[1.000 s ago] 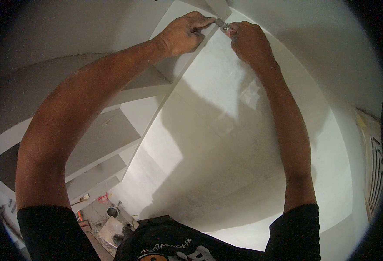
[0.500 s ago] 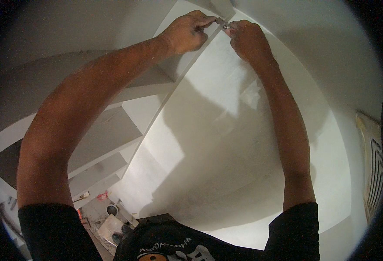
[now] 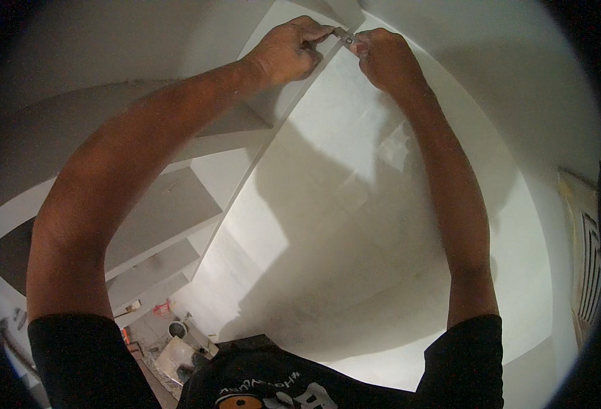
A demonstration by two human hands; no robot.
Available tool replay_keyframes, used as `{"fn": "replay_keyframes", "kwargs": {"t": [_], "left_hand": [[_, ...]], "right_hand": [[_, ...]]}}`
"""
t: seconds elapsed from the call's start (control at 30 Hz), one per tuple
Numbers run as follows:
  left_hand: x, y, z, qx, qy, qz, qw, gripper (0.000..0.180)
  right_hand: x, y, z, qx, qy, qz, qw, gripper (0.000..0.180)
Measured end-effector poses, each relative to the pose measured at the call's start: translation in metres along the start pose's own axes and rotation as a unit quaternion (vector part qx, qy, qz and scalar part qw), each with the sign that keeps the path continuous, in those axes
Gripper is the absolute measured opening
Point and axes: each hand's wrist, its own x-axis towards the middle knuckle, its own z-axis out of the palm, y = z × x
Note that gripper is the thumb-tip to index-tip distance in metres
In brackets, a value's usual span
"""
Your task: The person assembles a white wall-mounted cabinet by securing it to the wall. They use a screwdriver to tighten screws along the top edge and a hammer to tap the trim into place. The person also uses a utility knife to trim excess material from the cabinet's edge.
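Observation:
At the top of the view, both arms are raised to the edge of a white shelf unit (image 3: 229, 160). Between my hands is a small grey metal tool (image 3: 345, 37) with a round rivet or screw; its exact kind is too small to tell. My right hand (image 3: 390, 60) is closed around its right end. With thumb and fingertips pressed together, my left hand (image 3: 289, 51) pinches at its left end. The tool lies across the narrow front edge, near the upper corner. Just below my right hand stretches a smooth white panel (image 3: 328, 204), shaded by my arms.
On the floor at lower left are a dark round cup (image 3: 177, 329), a pale board (image 3: 176, 358), a brush (image 3: 128, 308) and a red item (image 3: 162, 308). A bag with dark stripes (image 3: 583, 259) hangs or stands at the far right. Pale walls curve around the sides.
Both hands and the metal tool have shifted slightly left along the upper corner. Both grips look the same.

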Motion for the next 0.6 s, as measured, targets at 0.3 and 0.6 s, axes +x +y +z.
{"fn": "replay_keyframes", "kwargs": {"t": [0.3, 0.6], "left_hand": [[-0.006, 0.001, -0.003, -0.027, -0.005, 0.024, 0.999, 0.048], [-0.004, -0.002, 0.000, 0.032, 0.002, 0.044, 0.999, 0.047]], "right_hand": [[-0.010, -0.014, -0.011, -0.041, -0.065, 0.022, 0.997, 0.025], [-0.004, -0.009, -0.004, -0.049, -0.069, 0.048, 0.995, 0.024]]}}
